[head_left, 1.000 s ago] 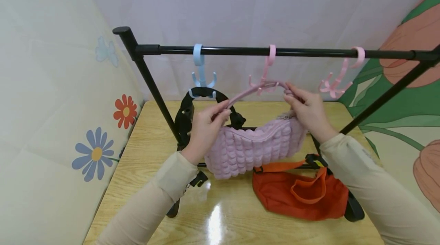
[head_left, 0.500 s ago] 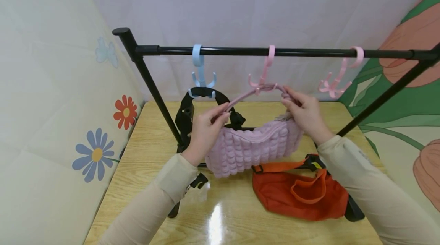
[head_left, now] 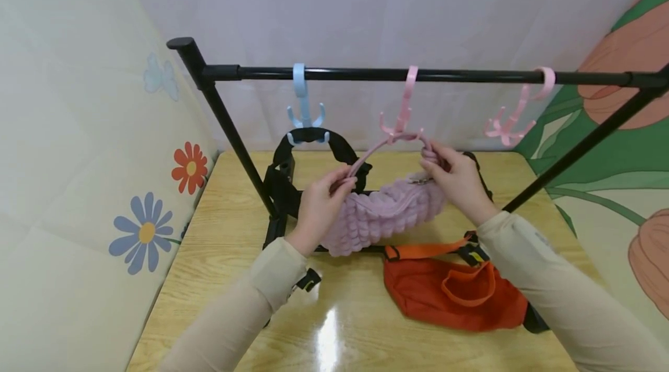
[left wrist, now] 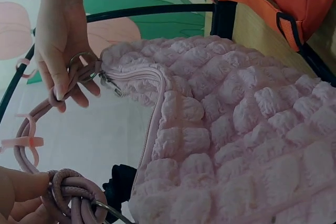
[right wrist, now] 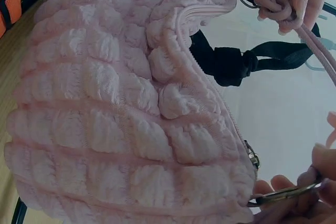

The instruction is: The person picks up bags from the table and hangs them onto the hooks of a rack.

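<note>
A lilac quilted handbag (head_left: 387, 215) hangs between both hands, its zip along the top edge. My left hand (head_left: 321, 203) pinches the left end of its cord strap (head_left: 368, 154), by a knot (left wrist: 76, 192) that shows in the left wrist view. At the strap's right end, my right hand (head_left: 460, 177) grips near another knot and a metal ring. The top of the strap's arch lies at the lower prongs of the middle pink hook (head_left: 403, 111), which hangs from the black rail (head_left: 355, 74).
A blue hook (head_left: 300, 93) at left carries a black strap (head_left: 313, 133). Another pink hook (head_left: 514, 119) hangs at right. On the wooden table (head_left: 209, 302), an orange-red bag (head_left: 455, 296) lies by the rack's right foot. Printed cloths stand at the sides.
Both hands have come down slightly and closer together with the handbag. The strap's arch has dropped onto the middle pink hook's lower prongs and bends more steeply.
</note>
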A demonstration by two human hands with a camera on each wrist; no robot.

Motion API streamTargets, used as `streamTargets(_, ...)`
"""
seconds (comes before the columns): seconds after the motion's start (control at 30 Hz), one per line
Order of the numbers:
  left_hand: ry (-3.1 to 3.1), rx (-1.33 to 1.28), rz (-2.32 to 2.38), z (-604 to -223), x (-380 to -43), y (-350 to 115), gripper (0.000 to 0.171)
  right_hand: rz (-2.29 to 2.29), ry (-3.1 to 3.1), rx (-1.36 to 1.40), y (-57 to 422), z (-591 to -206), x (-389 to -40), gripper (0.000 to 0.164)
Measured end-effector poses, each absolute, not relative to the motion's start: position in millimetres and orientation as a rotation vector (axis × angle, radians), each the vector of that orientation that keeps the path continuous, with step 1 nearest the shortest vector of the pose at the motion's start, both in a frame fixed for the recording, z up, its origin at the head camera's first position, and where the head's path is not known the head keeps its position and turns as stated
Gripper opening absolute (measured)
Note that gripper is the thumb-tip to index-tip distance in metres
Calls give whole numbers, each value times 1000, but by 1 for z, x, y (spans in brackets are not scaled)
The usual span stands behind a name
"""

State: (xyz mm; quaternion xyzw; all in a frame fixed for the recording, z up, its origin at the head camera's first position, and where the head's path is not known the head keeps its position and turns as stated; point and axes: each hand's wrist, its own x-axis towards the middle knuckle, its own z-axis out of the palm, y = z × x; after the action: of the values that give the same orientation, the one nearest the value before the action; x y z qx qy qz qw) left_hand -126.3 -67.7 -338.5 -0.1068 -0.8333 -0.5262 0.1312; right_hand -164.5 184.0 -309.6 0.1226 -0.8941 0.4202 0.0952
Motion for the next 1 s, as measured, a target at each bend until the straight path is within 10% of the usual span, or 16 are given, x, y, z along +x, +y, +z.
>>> streamTargets(1.0,-2413,-380,-1502,-384,-99,-81,51,1157,-2813,306,212,-349,-140,72)
